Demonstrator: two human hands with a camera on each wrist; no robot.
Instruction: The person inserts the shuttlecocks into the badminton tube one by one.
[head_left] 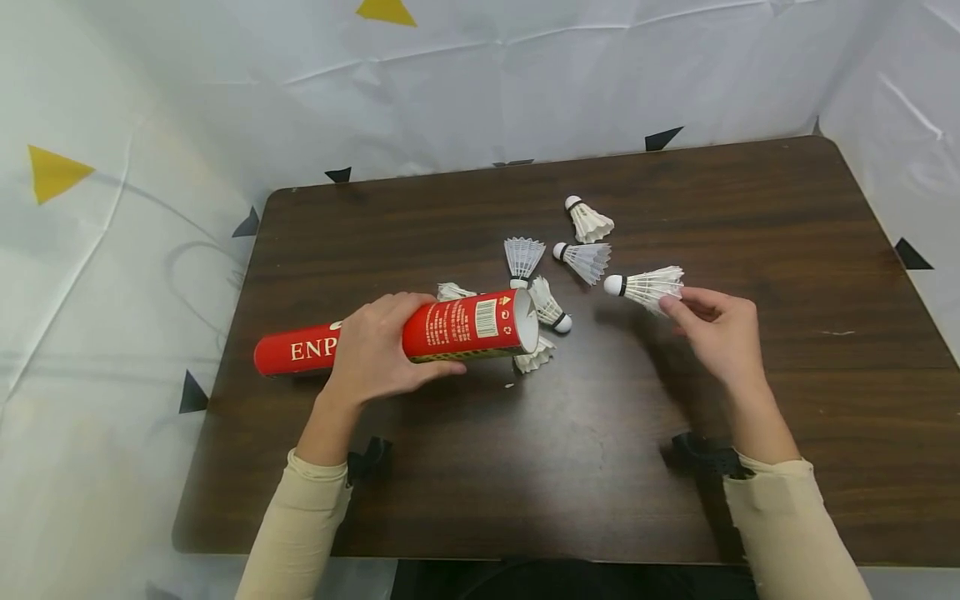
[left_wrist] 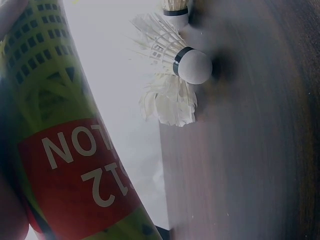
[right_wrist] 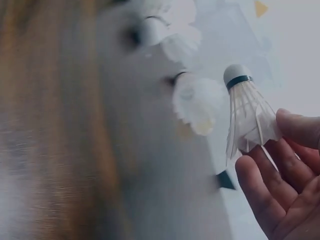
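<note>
My left hand [head_left: 378,346] grips a red shuttlecock tube [head_left: 457,327] round its middle, with the uncapped end facing right. In the left wrist view the tube's yellow-green side [left_wrist: 55,100] shows. My right hand [head_left: 716,329] pinches a white feather shuttlecock [head_left: 647,287] by its feather skirt, the cork pointing left toward the tube's mouth. The right wrist view shows thumb and fingers at the feathers of this shuttlecock [right_wrist: 246,110]. A gap lies between its cork and the tube. Another shuttlecock [head_left: 551,307] lies beside the tube's mouth; one more [head_left: 534,357] is partly hidden under it.
On the brown table [head_left: 787,458], several shuttlecocks lie beyond the tube: one [head_left: 525,258] with its cork toward me, one [head_left: 585,260] to its right, and one [head_left: 590,222] farthest back. Behind the tube, another [head_left: 454,291] is mostly hidden. White sheeting [head_left: 525,92] hangs around the table.
</note>
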